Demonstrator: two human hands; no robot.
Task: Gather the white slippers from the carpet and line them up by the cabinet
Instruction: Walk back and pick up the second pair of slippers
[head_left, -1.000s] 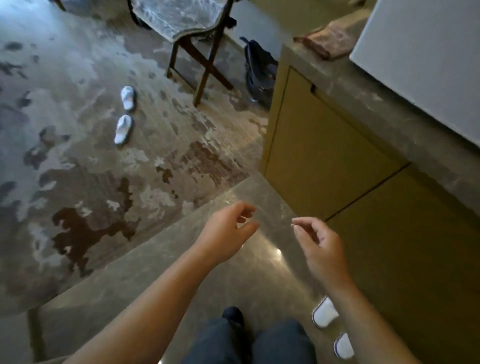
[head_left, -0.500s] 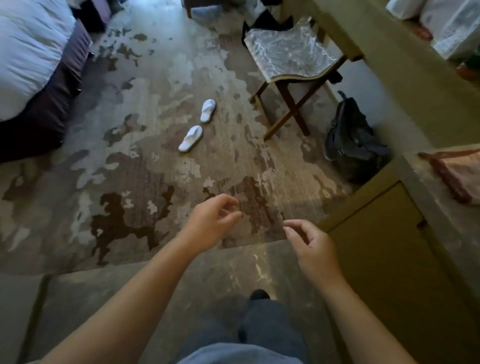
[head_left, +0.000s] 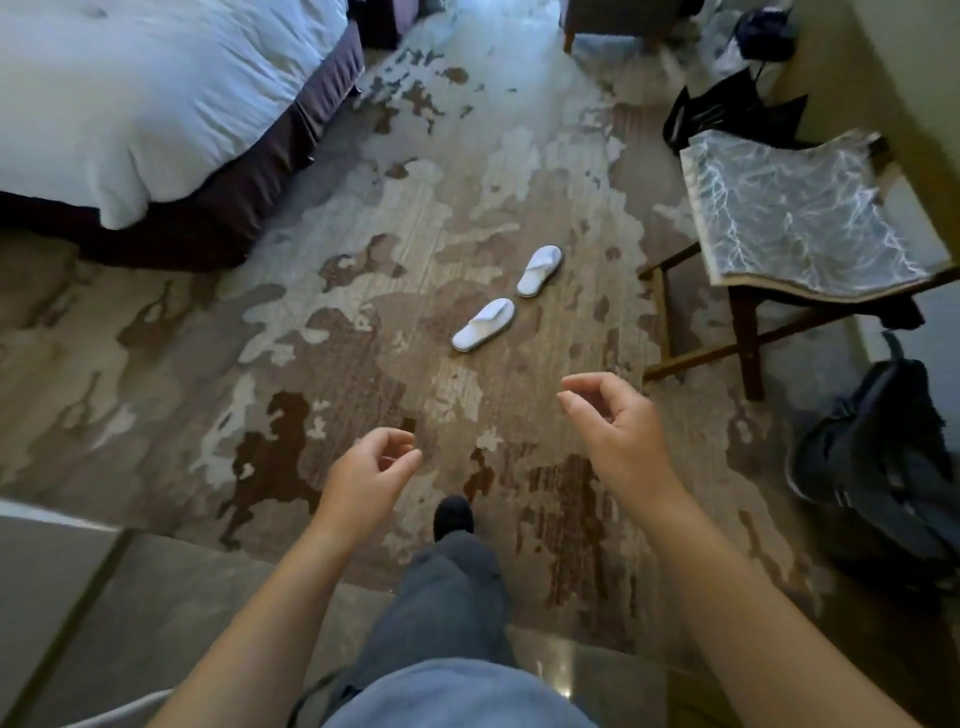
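Two white slippers, the nearer slipper (head_left: 483, 325) and the farther slipper (head_left: 540, 271), are lying on the patterned carpet (head_left: 363, 291), close together but apart. Both hands are hovering short of them, holding nothing: the left hand (head_left: 366, 480) and right hand (head_left: 621, 434) are each loosely curled, fingers and thumb parted. Open carpet is lying between the bed (head_left: 156, 104) and the folding stool (head_left: 800, 218); a dark backpack (head_left: 878, 467) is sitting right.

Left hand (head_left: 366, 480) and right hand (head_left: 621, 439) outstretched, empty (fingers loosely curled)
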